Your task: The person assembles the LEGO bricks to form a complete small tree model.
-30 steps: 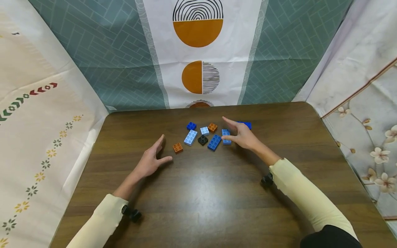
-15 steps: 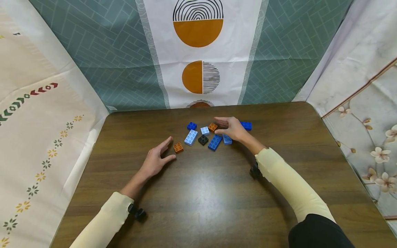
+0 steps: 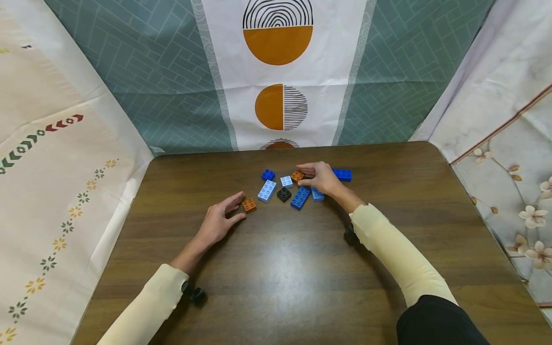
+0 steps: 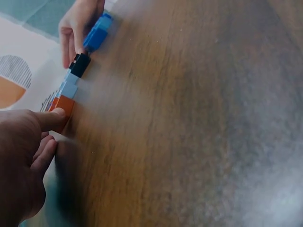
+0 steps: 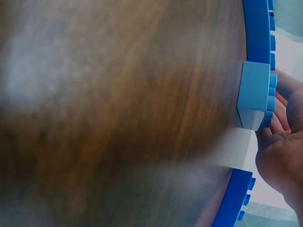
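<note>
My left hand [image 3: 217, 221] lies beside an orange toy brick [image 3: 249, 205], its fingertips at the brick's left side; in the left wrist view the thumb overlaps this orange brick [image 4: 63, 111]. My right hand [image 3: 323, 178] reaches over the group from the right, fingers and thumb apart around a second orange brick [image 3: 296, 176]. Whether they touch it cannot be told. Partly under that hand is a mid-blue brick [image 3: 317, 194]. Between the hands lie a long light-blue brick [image 3: 267, 190], a small light-blue one [image 3: 286, 181], a black brick [image 3: 283, 194] and a blue brick [image 3: 300, 198].
A small dark-blue brick [image 3: 268, 175] sits at the back of the group. Behind the right hand is a long dark-blue brick [image 3: 342, 175]. Everything lies on a brown wooden table [image 3: 276, 287], with patterned cloth [image 3: 181, 96] hanging behind and at both sides.
My right hand has moved left, off the mid-blue brick toward the back orange brick. My left hand has come right, up to the front orange brick. The bricks lie as before.
</note>
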A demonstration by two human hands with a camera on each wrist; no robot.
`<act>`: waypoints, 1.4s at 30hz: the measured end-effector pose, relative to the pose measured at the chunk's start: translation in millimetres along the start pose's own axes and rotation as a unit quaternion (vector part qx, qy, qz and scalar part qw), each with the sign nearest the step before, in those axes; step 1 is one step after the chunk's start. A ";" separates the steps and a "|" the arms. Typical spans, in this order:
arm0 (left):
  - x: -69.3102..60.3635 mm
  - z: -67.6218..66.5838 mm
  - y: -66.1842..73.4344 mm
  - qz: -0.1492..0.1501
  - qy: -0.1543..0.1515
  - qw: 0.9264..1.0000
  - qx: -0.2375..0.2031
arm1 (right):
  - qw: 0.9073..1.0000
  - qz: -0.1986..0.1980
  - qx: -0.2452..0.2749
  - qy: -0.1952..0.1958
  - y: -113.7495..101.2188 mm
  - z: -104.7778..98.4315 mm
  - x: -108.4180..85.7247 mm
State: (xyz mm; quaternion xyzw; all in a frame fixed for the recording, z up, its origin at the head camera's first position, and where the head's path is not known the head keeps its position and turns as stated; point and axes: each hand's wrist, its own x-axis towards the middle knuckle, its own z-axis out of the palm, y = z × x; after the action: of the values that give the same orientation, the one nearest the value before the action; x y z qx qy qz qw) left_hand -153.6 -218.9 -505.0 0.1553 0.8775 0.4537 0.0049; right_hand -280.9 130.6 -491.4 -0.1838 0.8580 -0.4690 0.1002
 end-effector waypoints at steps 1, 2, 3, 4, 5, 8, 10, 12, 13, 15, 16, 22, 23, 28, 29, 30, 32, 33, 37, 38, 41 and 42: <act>0.5 0.2 0.2 0.001 0.000 1.000 0.001 | 1.000 0.000 -0.004 0.003 -0.2 0.2 0.2; 0.9 0.3 0.4 0.001 0.001 1.000 0.002 | 1.000 0.000 -0.009 0.005 -0.4 0.3 0.3; 1.4 0.5 0.6 0.002 0.001 1.000 0.003 | 1.000 0.000 -0.013 0.008 -0.8 0.5 0.2; 1.8 0.8 0.7 0.001 0.002 1.000 0.005 | 1.000 -0.001 -0.016 0.011 -1.1 0.6 0.2; 2.1 1.0 0.7 0.000 0.003 1.000 0.008 | 1.000 -0.002 -0.019 0.013 -1.6 0.7 0.0; 2.7 1.9 0.5 -0.004 0.006 1.000 0.020 | 1.000 -0.005 -0.023 0.016 -2.1 1.1 -0.1; 3.1 2.4 0.4 -0.009 0.008 1.000 0.026 | 1.000 -0.007 -0.024 0.018 -2.1 1.2 -0.4; 3.6 2.8 0.4 -0.012 0.009 0.999 0.032 | 0.999 -0.011 -0.026 0.019 -2.1 0.9 -0.9; 3.8 3.1 0.2 -0.013 0.010 0.999 0.035 | 0.999 -0.014 -0.026 0.021 -2.4 0.5 -1.3; 4.3 3.6 0.1 -0.015 0.012 0.999 0.037 | 0.999 -0.019 -0.026 0.024 -3.0 -0.5 -2.2; 4.6 3.8 -0.1 -0.014 0.013 0.999 0.039 | 0.999 -0.023 -0.026 0.026 -3.4 -1.2 -2.8; 5.4 4.8 -0.4 -0.003 0.020 0.999 0.040 | 0.998 -0.038 -0.019 0.039 -9.4 -7.0 -5.9; 5.4 5.0 -0.6 -0.001 0.021 0.999 0.041 | 0.998 -0.039 -0.017 0.041 -10.6 -7.9 -6.5; 5.3 6.6 -1.0 0.003 0.024 0.999 0.045 | 0.998 -0.042 -0.007 0.048 -16.6 -11.6 -11.9; 5.4 6.8 -1.1 0.003 0.024 0.999 0.045 | 0.998 -0.043 -0.006 0.047 -17.7 -12.2 -13.4; 5.5 7.1 -1.0 0.004 0.025 0.999 0.045 | 0.998 -0.045 -0.004 0.047 -19.0 -12.9 -15.2; 5.6 7.6 -1.3 0.005 0.027 0.999 0.043 | 0.998 -0.049 -0.002 0.044 -21.5 -14.3 -19.2; 5.7 7.8 -1.5 0.005 0.028 0.999 0.042 | 0.998 -0.051 0.000 0.044 -22.8 -15.0 -21.2; 5.7 8.3 -2.0 0.015 0.032 0.998 0.044 | 0.997 -0.062 0.003 0.044 -25.9 -17.2 -29.1; 5.7 8.5 -1.8 0.017 0.032 0.998 0.044 | 0.997 -0.064 0.002 0.043 -26.3 -17.5 -30.9; 5.8 9.4 -1.4 0.019 0.030 0.998 0.048 | 0.997 -0.068 0.004 0.037 -28.0 -17.7 -37.3; 5.7 9.6 -1.0 0.018 0.028 0.998 0.049 | 0.997 -0.070 0.005 0.034 -28.6 -17.4 -39.5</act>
State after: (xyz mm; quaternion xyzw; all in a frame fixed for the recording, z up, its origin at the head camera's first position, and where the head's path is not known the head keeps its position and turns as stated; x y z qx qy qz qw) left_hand -157.9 -210.2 -510.7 0.1589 0.8954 0.4144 -0.0354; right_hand -244.5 146.1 -457.9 -0.2270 0.8436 -0.4851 0.0392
